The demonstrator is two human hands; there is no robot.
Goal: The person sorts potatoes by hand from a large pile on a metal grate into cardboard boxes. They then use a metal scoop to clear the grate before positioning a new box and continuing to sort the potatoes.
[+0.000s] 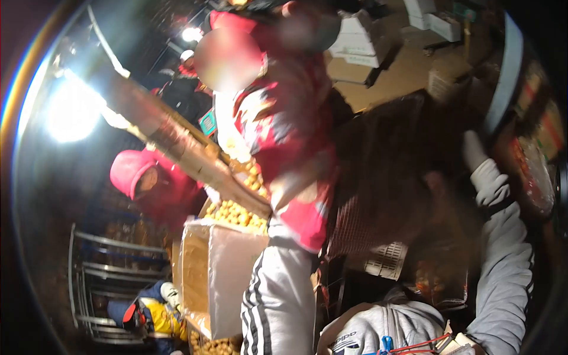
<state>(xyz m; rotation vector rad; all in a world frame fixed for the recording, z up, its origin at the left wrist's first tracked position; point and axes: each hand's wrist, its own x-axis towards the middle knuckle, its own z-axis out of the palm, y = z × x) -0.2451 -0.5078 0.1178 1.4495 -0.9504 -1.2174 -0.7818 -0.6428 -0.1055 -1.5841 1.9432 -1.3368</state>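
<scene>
My right hand (473, 151), at the end of a grey sleeve (503, 254), reaches up on the right side of the view. It is pale and blurred, its fingers are indistinct, and whether it holds anything is unclear. The nearest thing is a large dark, shadowed shape (408, 171) to its left. My left hand is not in view. Below, my grey hoodie (384, 325) fills the bottom edge. A white slotted basket (386, 260) lies between the hoodie and the dark shape.
A person in a red patterned top (290, 130) stands close in the centre. Left are a person in a pink hood (133, 171), a carton (231, 272), small round yellowish items (236, 214), metal rails (118, 239) and another person in yellow and blue (160, 313). White boxes (355, 41) stand behind.
</scene>
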